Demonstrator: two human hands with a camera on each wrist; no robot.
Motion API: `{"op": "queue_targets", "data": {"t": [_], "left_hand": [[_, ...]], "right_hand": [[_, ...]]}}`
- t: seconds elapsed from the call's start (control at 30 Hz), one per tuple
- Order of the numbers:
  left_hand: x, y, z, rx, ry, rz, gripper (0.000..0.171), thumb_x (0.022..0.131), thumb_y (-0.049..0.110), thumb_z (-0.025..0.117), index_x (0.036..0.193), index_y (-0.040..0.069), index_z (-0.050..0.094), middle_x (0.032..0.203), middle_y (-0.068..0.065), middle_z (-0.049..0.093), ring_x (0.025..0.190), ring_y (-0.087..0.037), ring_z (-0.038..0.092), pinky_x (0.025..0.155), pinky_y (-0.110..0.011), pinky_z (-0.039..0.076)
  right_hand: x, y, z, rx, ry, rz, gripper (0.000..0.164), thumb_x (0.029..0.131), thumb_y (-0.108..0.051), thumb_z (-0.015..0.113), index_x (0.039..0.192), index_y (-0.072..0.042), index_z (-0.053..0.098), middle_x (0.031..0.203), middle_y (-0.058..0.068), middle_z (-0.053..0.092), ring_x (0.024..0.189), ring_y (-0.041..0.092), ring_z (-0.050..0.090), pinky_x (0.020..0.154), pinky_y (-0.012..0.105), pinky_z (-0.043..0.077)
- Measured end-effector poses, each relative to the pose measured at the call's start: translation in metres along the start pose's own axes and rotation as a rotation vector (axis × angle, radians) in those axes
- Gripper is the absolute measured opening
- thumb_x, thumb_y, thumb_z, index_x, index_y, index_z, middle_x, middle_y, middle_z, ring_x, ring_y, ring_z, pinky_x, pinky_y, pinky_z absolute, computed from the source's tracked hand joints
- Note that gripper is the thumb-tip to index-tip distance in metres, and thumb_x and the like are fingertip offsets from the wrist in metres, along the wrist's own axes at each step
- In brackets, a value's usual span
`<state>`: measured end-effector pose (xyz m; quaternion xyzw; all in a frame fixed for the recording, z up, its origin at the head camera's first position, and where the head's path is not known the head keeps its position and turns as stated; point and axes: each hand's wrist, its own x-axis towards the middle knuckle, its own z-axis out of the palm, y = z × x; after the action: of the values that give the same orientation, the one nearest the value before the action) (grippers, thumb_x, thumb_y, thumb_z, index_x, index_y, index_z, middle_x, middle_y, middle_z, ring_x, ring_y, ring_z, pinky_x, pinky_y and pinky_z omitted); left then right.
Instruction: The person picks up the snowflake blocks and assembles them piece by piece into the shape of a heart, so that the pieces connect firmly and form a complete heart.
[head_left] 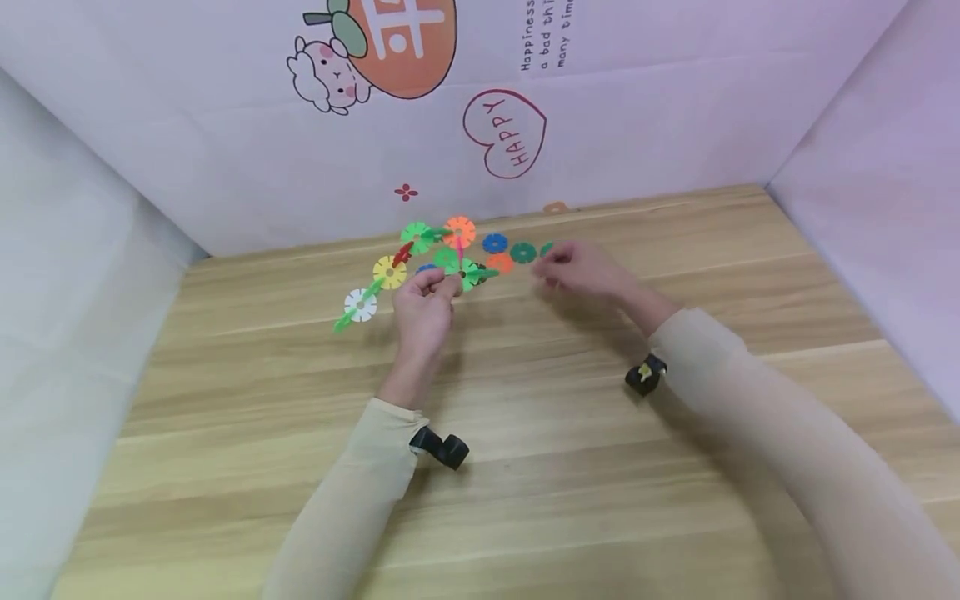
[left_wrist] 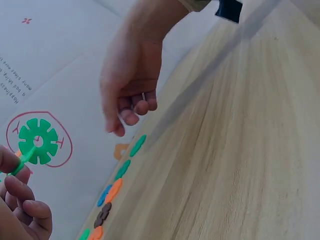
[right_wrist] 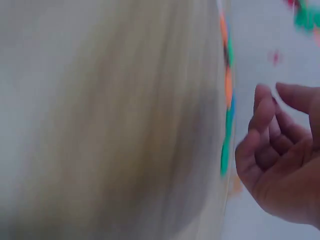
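Observation:
My left hand (head_left: 424,312) pinches a green slotted disc, part of a chain of interlocking plastic snowflake discs held above the tabletop. That chain runs left through an orange disc (head_left: 460,232), a green disc (head_left: 416,237), a red disc and a yellow disc (head_left: 390,272) to a white disc (head_left: 361,305). In the left wrist view a green disc (left_wrist: 38,141) stands out from the fingertips. My right hand (head_left: 579,268) hovers above the table near a loose dark green disc (head_left: 522,252). Its fingers are loosely bent, thumb apart from the index finger, with nothing visible between them (right_wrist: 285,145).
Along the back of the wooden table (head_left: 525,467) lie several loose discs, including a blue disc (head_left: 495,243), an orange disc (head_left: 500,263) and a brown disc (left_wrist: 103,215). Behind them rises a white printed backdrop (head_left: 637,125). Pale side walls border the table.

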<state>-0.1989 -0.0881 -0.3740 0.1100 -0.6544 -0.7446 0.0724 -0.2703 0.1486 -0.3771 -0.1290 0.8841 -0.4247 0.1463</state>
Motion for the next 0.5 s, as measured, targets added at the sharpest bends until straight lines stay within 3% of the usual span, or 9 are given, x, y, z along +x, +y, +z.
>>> {"op": "queue_targets", "data": {"t": [0.13,0.33,0.4,0.5], "left_hand": [[0.000,0.001,0.001,-0.025,0.000,-0.017,0.016,0.093,0.002,0.069,0.107,-0.005,0.068,0.081,-0.004,0.061,0.058,-0.008,0.048,0.048,-0.016,0.036],[-0.001,-0.001,-0.001,-0.031,0.006,-0.036,0.016,0.092,0.001,0.070,0.106,-0.004,0.068,0.079,-0.003,0.062,0.058,-0.007,0.049,0.049,-0.015,0.036],[-0.002,-0.001,-0.001,-0.023,-0.006,-0.040,0.015,0.092,0.002,0.070,0.105,-0.004,0.068,0.079,-0.003,0.062,0.060,-0.007,0.050,0.050,-0.016,0.036],[-0.004,-0.002,0.000,-0.010,-0.021,-0.049,0.014,0.092,0.004,0.071,0.103,-0.003,0.069,0.079,-0.002,0.061,0.063,-0.007,0.053,0.052,-0.016,0.037]], "right_hand": [[0.015,0.020,-0.027,-0.014,0.090,0.079,0.031,0.101,-0.021,0.062,0.118,0.005,0.059,0.086,0.013,0.064,0.065,0.022,0.060,0.057,0.027,0.047],[0.026,0.028,-0.035,-0.070,-0.009,0.156,0.058,0.102,-0.028,0.061,0.147,-0.003,0.035,0.094,0.015,0.060,0.075,0.022,0.058,0.068,0.034,0.049],[0.028,0.025,-0.034,-0.102,-0.037,0.158,0.062,0.103,-0.029,0.059,0.153,-0.006,0.029,0.107,0.019,0.059,0.087,0.028,0.058,0.079,0.041,0.050],[0.030,0.019,-0.031,-0.174,-0.070,0.146,0.060,0.105,-0.030,0.055,0.153,-0.007,0.028,0.135,0.028,0.049,0.120,0.040,0.051,0.102,0.053,0.041]]}}
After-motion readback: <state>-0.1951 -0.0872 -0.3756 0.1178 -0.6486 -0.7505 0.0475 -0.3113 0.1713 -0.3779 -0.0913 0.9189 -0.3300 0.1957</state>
